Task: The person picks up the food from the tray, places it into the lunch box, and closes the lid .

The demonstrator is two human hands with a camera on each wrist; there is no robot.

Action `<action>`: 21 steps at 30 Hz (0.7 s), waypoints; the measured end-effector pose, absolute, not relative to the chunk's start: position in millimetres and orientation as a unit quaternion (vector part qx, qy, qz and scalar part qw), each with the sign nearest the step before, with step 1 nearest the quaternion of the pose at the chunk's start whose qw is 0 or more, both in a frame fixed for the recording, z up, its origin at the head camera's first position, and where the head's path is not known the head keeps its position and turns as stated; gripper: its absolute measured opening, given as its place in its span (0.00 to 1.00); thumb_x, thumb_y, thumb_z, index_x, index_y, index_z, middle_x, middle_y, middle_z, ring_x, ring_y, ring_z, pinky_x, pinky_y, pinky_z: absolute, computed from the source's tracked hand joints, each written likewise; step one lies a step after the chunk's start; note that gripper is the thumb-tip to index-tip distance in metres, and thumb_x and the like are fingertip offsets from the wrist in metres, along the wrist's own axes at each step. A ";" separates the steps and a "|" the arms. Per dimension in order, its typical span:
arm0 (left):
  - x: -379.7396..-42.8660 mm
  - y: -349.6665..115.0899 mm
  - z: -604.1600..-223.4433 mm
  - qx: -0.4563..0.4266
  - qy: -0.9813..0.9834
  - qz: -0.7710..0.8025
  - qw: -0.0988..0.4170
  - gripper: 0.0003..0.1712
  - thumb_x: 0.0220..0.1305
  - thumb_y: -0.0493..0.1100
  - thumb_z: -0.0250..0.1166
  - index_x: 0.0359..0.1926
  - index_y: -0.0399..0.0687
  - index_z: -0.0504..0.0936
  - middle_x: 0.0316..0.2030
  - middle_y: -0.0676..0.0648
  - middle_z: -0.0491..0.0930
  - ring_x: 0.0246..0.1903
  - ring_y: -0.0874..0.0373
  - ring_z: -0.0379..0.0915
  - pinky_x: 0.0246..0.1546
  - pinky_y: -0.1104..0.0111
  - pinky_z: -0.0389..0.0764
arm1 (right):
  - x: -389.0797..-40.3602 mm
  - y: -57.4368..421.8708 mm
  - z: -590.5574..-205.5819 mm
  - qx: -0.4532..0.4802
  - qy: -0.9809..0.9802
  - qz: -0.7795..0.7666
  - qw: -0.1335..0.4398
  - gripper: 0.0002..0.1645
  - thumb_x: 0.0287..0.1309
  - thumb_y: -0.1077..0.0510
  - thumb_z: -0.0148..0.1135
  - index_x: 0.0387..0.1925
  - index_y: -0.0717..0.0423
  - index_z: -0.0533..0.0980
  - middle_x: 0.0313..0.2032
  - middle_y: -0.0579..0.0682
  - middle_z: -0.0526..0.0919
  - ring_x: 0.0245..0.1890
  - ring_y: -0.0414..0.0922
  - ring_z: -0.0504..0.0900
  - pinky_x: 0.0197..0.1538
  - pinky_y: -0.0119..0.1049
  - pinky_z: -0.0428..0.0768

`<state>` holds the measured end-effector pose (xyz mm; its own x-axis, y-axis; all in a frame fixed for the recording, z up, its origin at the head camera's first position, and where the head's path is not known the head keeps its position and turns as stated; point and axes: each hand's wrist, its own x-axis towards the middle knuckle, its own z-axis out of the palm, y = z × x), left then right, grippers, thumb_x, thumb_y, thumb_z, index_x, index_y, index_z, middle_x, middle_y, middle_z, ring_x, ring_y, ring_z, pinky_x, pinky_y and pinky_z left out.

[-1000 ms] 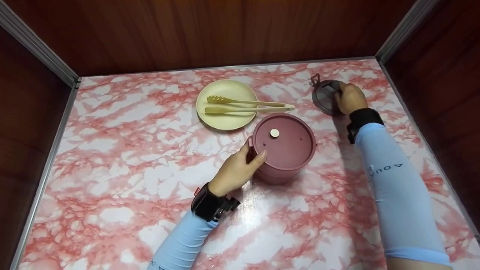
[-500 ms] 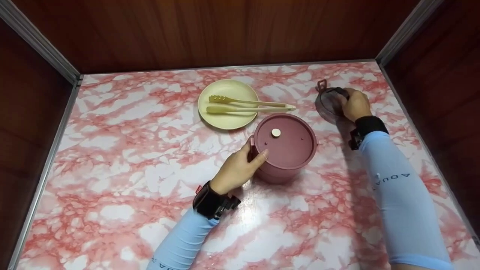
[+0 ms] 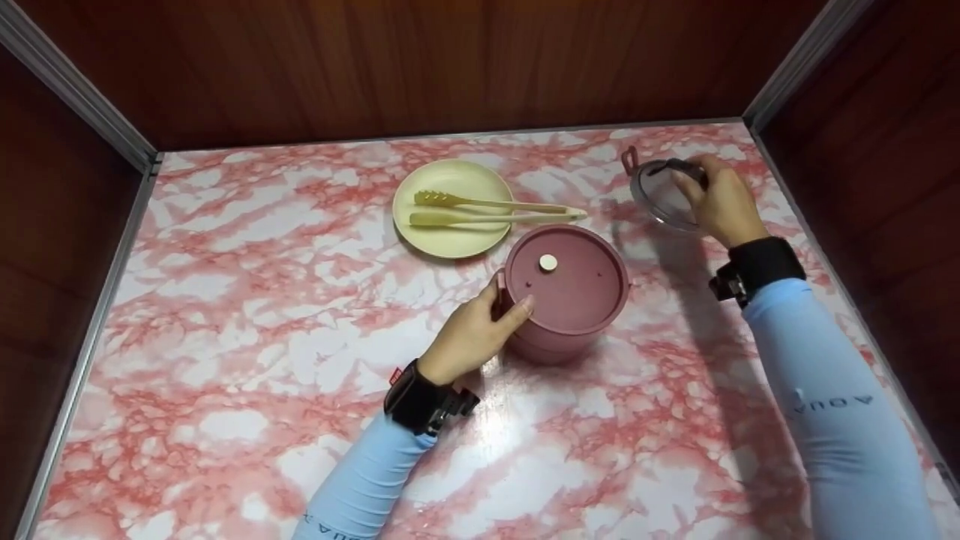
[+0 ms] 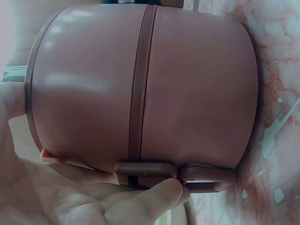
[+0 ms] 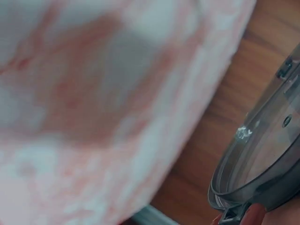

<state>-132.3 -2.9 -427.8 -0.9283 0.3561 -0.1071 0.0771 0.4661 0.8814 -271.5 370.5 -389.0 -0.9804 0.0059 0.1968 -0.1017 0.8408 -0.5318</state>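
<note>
A maroon lidded pot (image 3: pixel 566 300) with a small cream knob stands on the table at centre. My left hand (image 3: pixel 469 337) grips its left side, thumb over the rim and fingers at the side handles (image 4: pixel 145 168). In the left wrist view the pot shows two stacked sections parted by a dark band. At the back right, my right hand (image 3: pixel 724 199) holds a clear lid (image 3: pixel 667 201) with a dark rim by its dark handle. The lid hangs tilted above the table, a maroon loop (image 3: pixel 629 160) at its left edge. The right wrist view catches the lid's edge.
A pale yellow plate (image 3: pixel 450 244) lies behind the pot to the left. Pale tongs (image 3: pixel 525 210) rest across it, their joined end reaching past the rim above the pot. Wood-look walls (image 3: pixel 450 67) enclose the marbled table (image 3: pixel 247 300) at the back and sides.
My right hand has lifted the clear lid higher off the table and drawn slightly rightward, turning the lid into a tilt. The left hand and the pot stay in place.
</note>
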 end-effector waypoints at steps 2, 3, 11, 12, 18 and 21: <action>-132.5 -2.9 -428.5 0.130 0.844 0.501 0.138 0.51 0.66 0.74 0.50 0.77 0.45 0.54 0.65 0.37 0.71 0.62 0.46 0.69 0.63 0.59 0.69 | -264.6 363.4 -379.2 0.048 -0.951 0.282 0.120 0.28 0.71 0.43 0.54 0.57 0.63 0.75 0.42 0.61 0.79 0.39 0.53 0.75 0.42 0.44 0.68; -132.7 -2.9 -428.8 0.131 0.844 0.501 0.137 0.51 0.66 0.74 0.50 0.77 0.45 0.54 0.65 0.37 0.71 0.62 0.46 0.69 0.63 0.59 0.69 | -260.8 359.5 -374.4 0.058 -0.949 0.282 0.130 0.27 0.71 0.44 0.54 0.56 0.63 0.75 0.41 0.60 0.79 0.38 0.51 0.74 0.40 0.42 0.67; -133.8 -3.5 -428.8 0.133 0.842 0.505 0.135 0.52 0.65 0.74 0.51 0.77 0.45 0.55 0.65 0.39 0.70 0.64 0.48 0.67 0.64 0.60 0.67 | -224.7 321.2 -343.8 0.147 -0.930 0.287 0.178 0.22 0.67 0.51 0.62 0.54 0.62 0.78 0.46 0.62 0.81 0.43 0.55 0.76 0.46 0.51 0.69; -133.8 -3.7 -428.7 0.132 0.842 0.505 0.135 0.52 0.65 0.74 0.51 0.77 0.45 0.55 0.65 0.39 0.70 0.64 0.48 0.67 0.64 0.60 0.67 | -220.4 316.2 -341.9 0.161 -0.927 0.287 0.181 0.21 0.66 0.52 0.63 0.54 0.62 0.78 0.46 0.62 0.81 0.43 0.56 0.77 0.47 0.52 0.69; -134.3 -4.5 -429.0 0.134 0.839 0.509 0.137 0.53 0.64 0.76 0.51 0.76 0.46 0.56 0.65 0.40 0.71 0.63 0.48 0.68 0.63 0.59 0.68 | -196.4 288.3 -342.2 0.251 -0.907 0.290 0.174 0.18 0.63 0.59 0.66 0.52 0.64 0.78 0.43 0.58 0.82 0.41 0.51 0.78 0.45 0.46 0.74; -135.1 -5.6 -430.3 0.147 0.835 0.514 0.133 0.53 0.64 0.75 0.52 0.77 0.47 0.54 0.66 0.41 0.70 0.64 0.49 0.68 0.64 0.61 0.68 | -187.9 276.6 -345.4 0.294 -0.897 0.281 0.173 0.18 0.62 0.59 0.67 0.51 0.62 0.79 0.41 0.55 0.82 0.39 0.47 0.79 0.44 0.42 0.75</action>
<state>-135.1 -5.6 -430.3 -0.9214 0.3820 -0.0710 0.1086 0.4286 0.8969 -187.9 276.6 -345.4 -0.7680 -0.4295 0.4751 -0.6239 0.6696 -0.4030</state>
